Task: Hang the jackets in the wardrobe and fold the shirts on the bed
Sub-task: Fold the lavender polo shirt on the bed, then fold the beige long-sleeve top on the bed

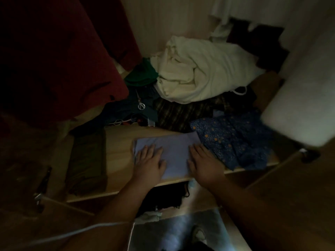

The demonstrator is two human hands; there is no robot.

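A folded pale lilac shirt lies on a wooden wardrobe shelf near its front edge. My left hand rests flat on the shirt's left part, fingers straight. My right hand lies flat on its right part, fingers straight too. A dark red garment hangs at the upper left inside the wardrobe.
On the shelf sit a folded olive garment at left, a blue floral cloth at right, and behind them a white bundle, green cloth, teal garment and striped dark fabric. A wardrobe door stands open at right.
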